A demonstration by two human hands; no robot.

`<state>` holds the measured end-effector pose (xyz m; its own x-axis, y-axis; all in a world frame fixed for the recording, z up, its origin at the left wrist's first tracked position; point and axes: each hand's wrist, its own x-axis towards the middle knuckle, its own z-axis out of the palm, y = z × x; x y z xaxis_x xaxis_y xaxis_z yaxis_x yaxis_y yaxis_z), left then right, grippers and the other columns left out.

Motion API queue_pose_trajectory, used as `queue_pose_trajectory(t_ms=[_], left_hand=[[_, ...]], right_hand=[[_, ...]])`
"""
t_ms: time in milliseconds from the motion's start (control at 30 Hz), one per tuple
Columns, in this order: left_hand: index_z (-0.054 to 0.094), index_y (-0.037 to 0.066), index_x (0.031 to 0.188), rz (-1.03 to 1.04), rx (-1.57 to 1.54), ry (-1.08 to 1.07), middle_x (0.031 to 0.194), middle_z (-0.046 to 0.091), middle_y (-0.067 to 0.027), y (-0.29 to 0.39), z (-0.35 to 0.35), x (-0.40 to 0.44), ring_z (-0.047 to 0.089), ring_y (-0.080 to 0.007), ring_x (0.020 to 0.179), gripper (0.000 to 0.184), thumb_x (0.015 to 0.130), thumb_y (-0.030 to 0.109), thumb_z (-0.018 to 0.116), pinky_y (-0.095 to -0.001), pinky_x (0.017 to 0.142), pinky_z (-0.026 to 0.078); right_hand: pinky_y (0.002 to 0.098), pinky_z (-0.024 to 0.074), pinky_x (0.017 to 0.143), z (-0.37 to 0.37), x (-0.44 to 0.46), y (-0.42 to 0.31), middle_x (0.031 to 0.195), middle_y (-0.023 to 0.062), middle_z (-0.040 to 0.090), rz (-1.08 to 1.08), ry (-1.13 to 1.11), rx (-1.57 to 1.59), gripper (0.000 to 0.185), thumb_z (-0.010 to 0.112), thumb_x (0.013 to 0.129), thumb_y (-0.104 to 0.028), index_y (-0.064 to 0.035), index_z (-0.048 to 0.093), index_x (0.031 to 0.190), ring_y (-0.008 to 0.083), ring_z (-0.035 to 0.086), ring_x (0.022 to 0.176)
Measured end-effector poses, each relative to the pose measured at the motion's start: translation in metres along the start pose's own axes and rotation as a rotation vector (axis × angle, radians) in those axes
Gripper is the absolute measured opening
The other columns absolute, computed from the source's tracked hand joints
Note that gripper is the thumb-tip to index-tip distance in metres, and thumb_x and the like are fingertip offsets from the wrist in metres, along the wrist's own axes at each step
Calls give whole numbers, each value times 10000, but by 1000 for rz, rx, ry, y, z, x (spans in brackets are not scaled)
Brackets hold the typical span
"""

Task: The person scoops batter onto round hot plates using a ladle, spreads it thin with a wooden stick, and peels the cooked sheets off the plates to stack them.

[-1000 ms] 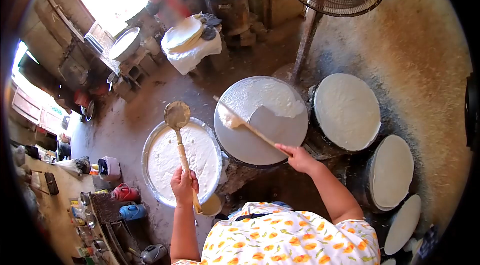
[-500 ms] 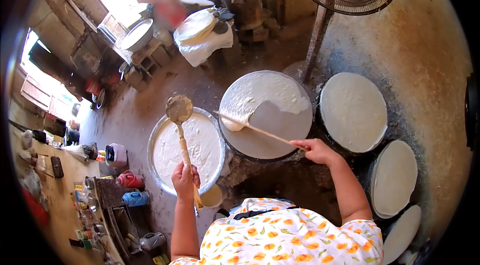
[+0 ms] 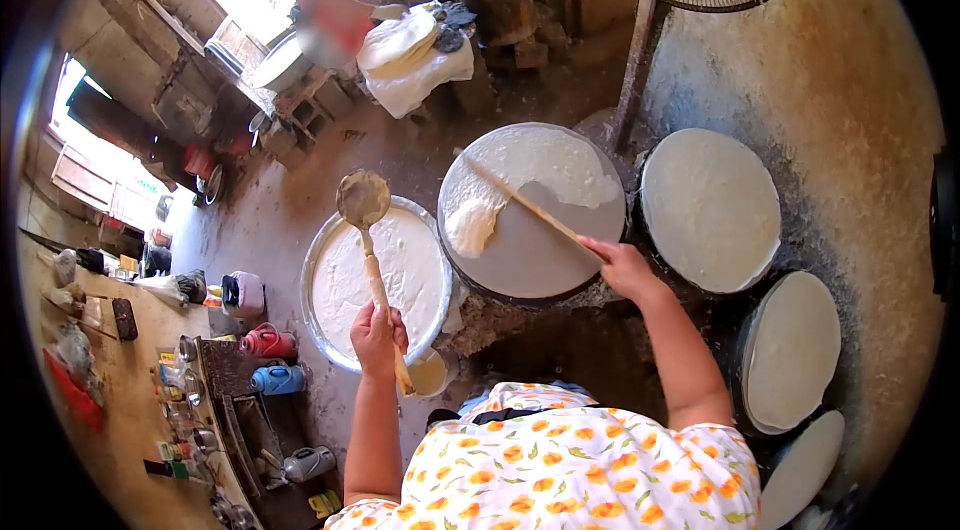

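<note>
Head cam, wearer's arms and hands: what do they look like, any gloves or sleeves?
Left hand and right hand are bare: no gloves, and no watch or bracelet visible. Rings: too small to tell. Short sleeves, white with an orange-and-green floral print matching the top; forearms uncovered.

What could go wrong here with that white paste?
The paste sits in a thick clump on one side of the round plate, beside a bare patch, so the layer might end up uneven. The stick in the right hand could also scrape or tear it. And the left hand holds the ladle with its bowl near the far rim of the basin, so drips might miss.
</note>
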<state>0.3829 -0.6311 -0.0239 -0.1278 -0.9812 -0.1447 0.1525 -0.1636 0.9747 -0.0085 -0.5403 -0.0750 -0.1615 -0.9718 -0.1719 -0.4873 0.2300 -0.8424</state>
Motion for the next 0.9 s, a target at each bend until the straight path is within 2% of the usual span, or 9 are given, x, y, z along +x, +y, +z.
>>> queue_pose_trajectory(t_ms=[200,300,367,467,533,633,800,833,900], left_hand=[[485,34,855,-61,6,52,663,528,-47,-2,-8,-10,443,-84,396,179,956,174,440,-217,319,369],[488,35,853,-47,47,-18,661,529,-46,-3,-17,-17,442,-85,395,178,954,174,444,-218,319,367],[495,33,850,-62,29,-22,661,524,-41,-6,-10,-18,444,-85,397,185,956,177,447,-216,323,368],[504,31,848,-76,-8,-38,659,519,-36,-7,2,-17,448,-85,401,192,958,180,452,-215,327,369],[505,31,837,-72,-23,-43,644,518,-38,-2,4,-14,447,-86,399,200,960,180,456,-218,325,368],[504,33,835,-66,-26,-144,646,521,-39,2,-10,-9,444,-83,396,203,962,185,461,-218,323,368],[504,35,844,-10,-42,-257,643,514,-29,18,-21,-5,421,-75,378,203,967,188,450,-215,320,361],[504,35,844,-14,-51,-273,643,514,-29,21,-26,-4,421,-75,378,203,967,188,450,-215,320,361],[509,32,869,21,-35,-336,659,516,-28,25,-34,0,422,-74,384,191,967,182,441,-214,320,359]], right_hand=[[255,401,944,-26,-39,11,1192,105,612,6,-346,82,642,407,689,120,-153,567,1247,199,593,1077],[253,399,949,-42,-55,24,1200,94,610,69,-211,47,622,416,704,112,-154,569,1245,208,595,1085],[252,418,927,-11,-37,25,1222,105,587,-2,129,16,609,436,707,102,-158,571,1241,240,582,1106],[259,424,917,10,-35,20,1203,112,601,52,106,80,619,432,702,103,-162,570,1244,234,586,1100],[257,429,902,3,-66,16,1153,103,633,-64,-141,60,626,424,700,104,-164,569,1246,207,605,1047],[232,450,847,-26,-136,5,1085,62,666,387,-253,137,542,483,721,58,-122,594,1220,108,600,919],[236,475,813,70,-162,-11,1049,79,681,95,179,196,482,524,724,28,-133,634,1165,94,613,899],[261,488,795,102,-151,-23,1062,113,672,104,239,171,473,531,734,5,-146,628,1172,126,636,897],[350,512,686,162,-126,-34,820,121,644,-85,446,-30,492,541,740,-33,-230,618,1185,291,625,732]])
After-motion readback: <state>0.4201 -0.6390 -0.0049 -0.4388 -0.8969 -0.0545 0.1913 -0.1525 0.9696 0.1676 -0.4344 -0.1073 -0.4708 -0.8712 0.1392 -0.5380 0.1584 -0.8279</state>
